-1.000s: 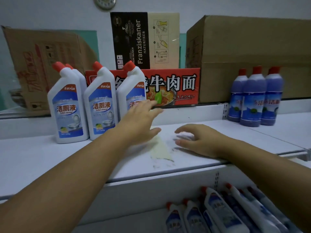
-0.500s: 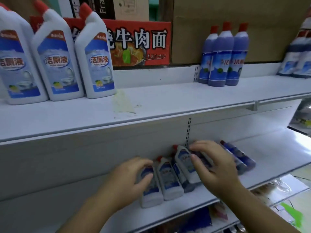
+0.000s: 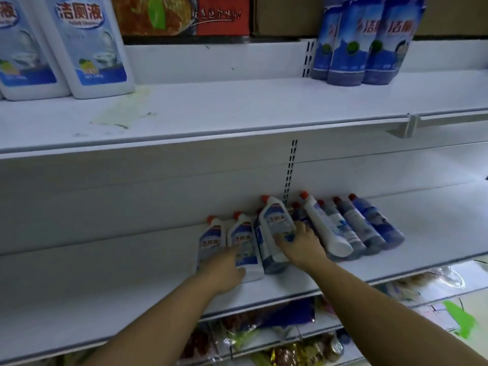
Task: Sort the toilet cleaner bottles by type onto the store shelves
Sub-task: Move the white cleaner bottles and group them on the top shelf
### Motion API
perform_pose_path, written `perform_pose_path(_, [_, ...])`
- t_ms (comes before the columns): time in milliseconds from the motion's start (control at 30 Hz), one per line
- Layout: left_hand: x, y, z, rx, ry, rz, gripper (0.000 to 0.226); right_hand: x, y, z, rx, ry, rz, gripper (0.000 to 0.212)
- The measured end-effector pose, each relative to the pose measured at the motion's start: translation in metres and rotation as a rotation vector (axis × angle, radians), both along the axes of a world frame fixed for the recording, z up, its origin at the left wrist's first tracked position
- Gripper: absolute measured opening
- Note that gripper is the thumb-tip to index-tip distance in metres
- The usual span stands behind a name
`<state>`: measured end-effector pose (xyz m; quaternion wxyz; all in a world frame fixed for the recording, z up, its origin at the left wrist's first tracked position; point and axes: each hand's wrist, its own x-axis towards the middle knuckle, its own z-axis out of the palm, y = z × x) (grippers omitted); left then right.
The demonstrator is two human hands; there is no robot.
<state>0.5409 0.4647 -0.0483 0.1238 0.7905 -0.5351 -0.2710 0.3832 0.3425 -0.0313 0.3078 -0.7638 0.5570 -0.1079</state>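
White plastic, red cap, blue label: the top bottle [image 3: 276, 223] lies slantwise on a heap of others on the lower shelf [image 3: 105, 273], cap toward the back wall. The right hand [image 3: 303, 245] grips its lower half, with the thumb across the label and the fingers curled round the far side. The cap end sticks out beyond the hand.

Just to the left, two white bottles [image 3: 214, 239] lie side by side, caps to the back. The left hand [image 3: 224, 268] lies over their base ends, fingers on the label of the right one. The hand is blurred, so I cannot tell whether it has closed on either bottle.

Right of the right hand lies a long white bottle [image 3: 324, 228], then a touching row of blue bottles [image 3: 377, 225].

On the upper shelf [image 3: 237, 112], standing white bottles [image 3: 89, 48] are at the left and standing blue bottles [image 3: 367, 40] at the right, well apart. A yellowish stain [image 3: 118, 112] lies between them.
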Motion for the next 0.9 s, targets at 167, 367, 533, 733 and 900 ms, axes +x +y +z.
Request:
perform_pose_path(167, [-0.008, -0.031, -0.025, 0.103, -0.044, 0.117, 0.033, 0.014, -0.030, -0.010, 0.254, 0.045, -0.089, 0.088])
perform_pose_path(367, [-0.010, -0.065, -0.042, 0.173, -0.164, 0.339, 0.049, 0.014, -0.047, -0.020, 0.484, -0.177, -0.138, 0.059])
perform_pose_path(533, [-0.009, -0.085, -0.039, 0.213, 0.011, 0.437, 0.064, 0.007, -0.049, -0.023, 0.459, -0.303, -0.179, 0.050])
perform_pose_path(733, [0.000, -0.098, -0.039, 0.248, 0.090, 0.593, 0.083, -0.001, -0.032, -0.033, 0.446, -0.535, -0.274, 0.063])
perform_pose_path(900, [0.009, -0.105, -0.033, 0.071, 0.272, 0.741, 0.043, -0.003, -0.024, -0.038, 0.422, -0.609, -0.296, 0.066])
